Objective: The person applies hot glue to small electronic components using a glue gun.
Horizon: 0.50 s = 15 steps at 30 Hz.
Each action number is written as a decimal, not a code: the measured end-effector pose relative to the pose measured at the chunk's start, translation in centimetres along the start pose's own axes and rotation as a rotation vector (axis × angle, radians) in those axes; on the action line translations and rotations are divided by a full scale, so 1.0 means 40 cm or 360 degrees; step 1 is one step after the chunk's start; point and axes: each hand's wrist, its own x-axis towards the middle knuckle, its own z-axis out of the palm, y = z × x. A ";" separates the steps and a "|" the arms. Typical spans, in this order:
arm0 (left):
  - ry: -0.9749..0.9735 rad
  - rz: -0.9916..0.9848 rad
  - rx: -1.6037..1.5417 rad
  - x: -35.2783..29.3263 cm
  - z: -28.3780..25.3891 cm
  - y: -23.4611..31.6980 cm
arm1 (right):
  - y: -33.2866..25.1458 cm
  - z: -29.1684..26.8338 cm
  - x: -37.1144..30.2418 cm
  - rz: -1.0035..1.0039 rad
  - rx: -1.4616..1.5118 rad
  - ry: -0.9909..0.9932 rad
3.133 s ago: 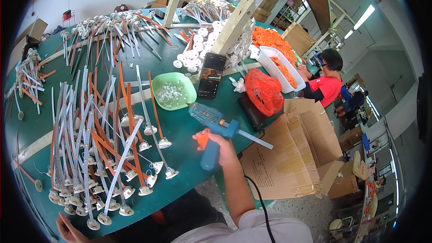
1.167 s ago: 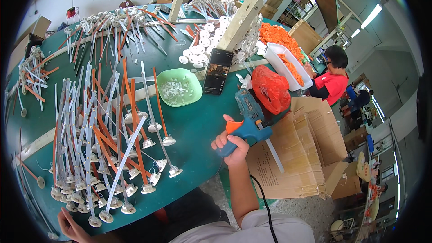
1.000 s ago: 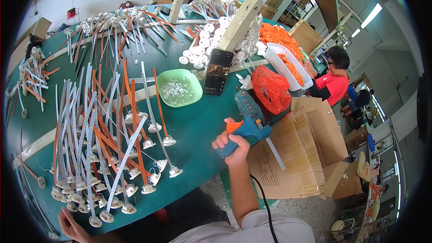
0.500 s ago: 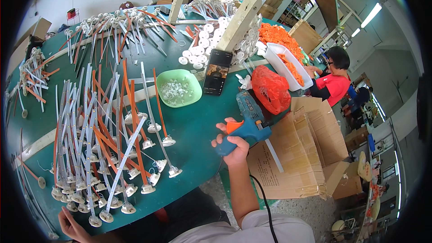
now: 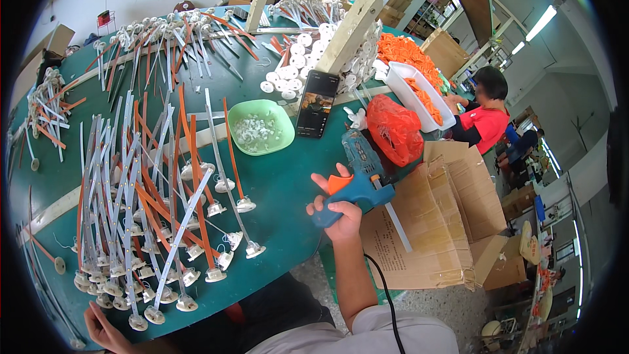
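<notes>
My right hand [image 5: 344, 223] is wrapped around the grip of a blue hot glue gun [image 5: 367, 190] with an orange trigger. Its fingers are partly loose around the handle. A white glue stick [image 5: 398, 226] sticks out of the gun's rear, and a black cord runs down along my forearm. At the lower left, by the table's front edge, my left hand [image 5: 105, 332] has fingers stretched out and nothing visible in it. Just above it lie several LED strips [image 5: 134, 190], white and orange-brown, with round white bases [image 5: 187, 303] toward me.
A light green bowl [image 5: 286, 124] holds small white bits beside a phone [image 5: 317, 105]. Near the gun are a red plastic bag [image 5: 393, 131] and an open cardboard box [image 5: 419, 242]. A white tray [image 5: 401, 95] holds orange pieces. A co-worker in red [image 5: 488, 124] sits at right.
The fingers of my right hand have spread slightly and lifted near the trigger, while the glue gun stays almost in place. My left hand looks unmoved.
</notes>
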 end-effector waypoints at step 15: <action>0.0031 0.0032 0.0046 0.027 0.006 0.004 | -0.008 0.001 0.002 0.0101 -0.0048 -0.0004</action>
